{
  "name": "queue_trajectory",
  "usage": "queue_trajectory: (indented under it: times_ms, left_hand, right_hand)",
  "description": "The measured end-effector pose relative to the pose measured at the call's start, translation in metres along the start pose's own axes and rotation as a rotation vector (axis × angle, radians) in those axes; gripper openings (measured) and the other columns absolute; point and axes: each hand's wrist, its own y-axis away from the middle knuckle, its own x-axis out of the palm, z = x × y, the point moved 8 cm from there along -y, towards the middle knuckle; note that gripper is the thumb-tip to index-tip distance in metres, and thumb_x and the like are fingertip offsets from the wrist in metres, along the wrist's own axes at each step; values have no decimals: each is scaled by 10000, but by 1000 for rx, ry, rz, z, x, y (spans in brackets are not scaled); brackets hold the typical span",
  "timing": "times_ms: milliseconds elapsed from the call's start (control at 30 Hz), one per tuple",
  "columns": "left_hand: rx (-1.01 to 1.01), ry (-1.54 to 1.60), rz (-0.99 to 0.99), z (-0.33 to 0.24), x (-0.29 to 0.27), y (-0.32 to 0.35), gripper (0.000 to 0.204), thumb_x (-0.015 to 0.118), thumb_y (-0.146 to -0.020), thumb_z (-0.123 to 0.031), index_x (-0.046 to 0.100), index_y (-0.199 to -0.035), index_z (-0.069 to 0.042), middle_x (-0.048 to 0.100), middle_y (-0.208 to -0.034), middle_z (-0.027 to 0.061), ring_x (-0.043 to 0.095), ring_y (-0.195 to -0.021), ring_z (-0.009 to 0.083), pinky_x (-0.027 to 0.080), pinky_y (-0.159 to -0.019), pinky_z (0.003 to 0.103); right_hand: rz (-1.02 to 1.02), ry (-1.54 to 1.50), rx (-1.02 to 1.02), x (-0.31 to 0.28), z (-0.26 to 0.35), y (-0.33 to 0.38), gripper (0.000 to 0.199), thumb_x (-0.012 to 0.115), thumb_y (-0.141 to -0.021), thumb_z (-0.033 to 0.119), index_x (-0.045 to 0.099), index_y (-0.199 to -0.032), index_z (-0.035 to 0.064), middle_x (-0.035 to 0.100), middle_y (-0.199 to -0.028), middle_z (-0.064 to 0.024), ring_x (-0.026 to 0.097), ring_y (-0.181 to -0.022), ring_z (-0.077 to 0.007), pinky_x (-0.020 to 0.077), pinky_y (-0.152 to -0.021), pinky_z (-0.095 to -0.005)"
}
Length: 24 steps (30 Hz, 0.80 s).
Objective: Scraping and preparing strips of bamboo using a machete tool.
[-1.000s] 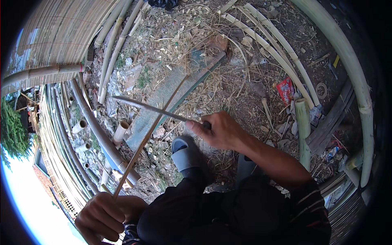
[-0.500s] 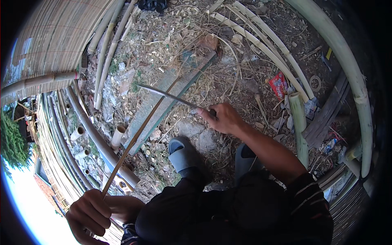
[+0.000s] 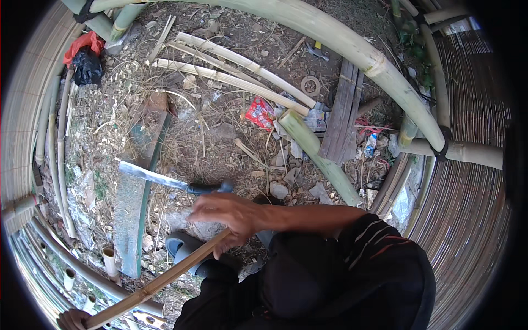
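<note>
A long, thin bamboo strip [image 3: 159, 281] slants up from the lower left. Its lower end is in my left hand [image 3: 74, 319], whose fingers wrap round it at the picture's edge. The strip's upper end meets my right hand [image 3: 234, 217] by the palm. That hand is somewhat blurred, its fingers stretched out and apart, the thumb pointing down. Just beyond the fingers is a large knife [image 3: 157, 175] with a dark handle. Its blade lies across the worn green plank [image 3: 127, 220], and no fingers are round the handle.
Split bamboo pieces [image 3: 220, 77] lie on the littered ground ahead, near a red wrapper [image 3: 259, 114]. A green bamboo length [image 3: 322, 159] and grey boards [image 3: 342, 110] are to the right. A thick bamboo pole [image 3: 330, 36] arches across the far side. Bamboo tubes [image 3: 110, 261] stand at the left.
My view has swung to the right. My right hand has let go of the knife and come to the strip's upper end. The strip has been drawn back off the plank.
</note>
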Motion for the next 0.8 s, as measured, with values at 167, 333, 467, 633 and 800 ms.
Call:
queue_trajectory:
  times_ms: [167, 333, 467, 633, 800]
  left_hand:
    - [-302, 42, 62, 86, -64, -23, 577, 446, -1029, -547, 527, -1141, 14, 519, -934, 134, 534, -899, 232, 447, -920, 361]
    - [-374, -249, -403, 186, -7, 3, 886, 405, -1010, -595, 159, -1561, 54, 225, -1572, 344, 249, -1490, 400, 150, -1233, 526]
    - [-439, -179, -342, 181, -22, 4, 804, 425, -1031, -527, 231, -1534, 70, 251, -1553, 357, 218, -1500, 406, 135, -1238, 519]
    - [-708, 43, 343, 185, -39, 0, 700, 394, -1058, -486, 334, -1491, 61, 347, -1514, 322, 314, -1456, 385, 225, -1214, 514]
    - [-701, -48, 302, 187, -46, 1, 662, 387, -1065, -477, 376, -1472, 45, 414, -1472, 294, 384, -1408, 363, 284, -1191, 496]
  right_hand:
    - [130, -20, 239, 9, -14, 42, 307, 721, -923, 245, 658, -1122, 20, 600, -908, -100, 621, -724, -241, 520, -629, -341]
    - [-486, -65, 915, -88, -52, 148, 192, 617, -1011, 148, 654, -1060, -34, 606, -778, -60, 583, -657, -125, 477, -590, -274]
    - [-1120, 139, 993, -187, -56, 244, 293, 584, -1033, 272, 672, -1057, -6, 588, -718, 15, 533, -606, -72, 450, -556, -254]
    - [-1378, 488, 1044, -300, -53, 330, 329, 580, -1024, 292, 675, -1052, -22, 587, -673, -5, 524, -591, -74, 440, -545, -271]
    - [-1337, 693, 1175, -347, -88, 380, 364, 596, -1014, 279, 676, -1220, -10, 632, -721, -24, 547, -621, -88, 446, -575, -288]
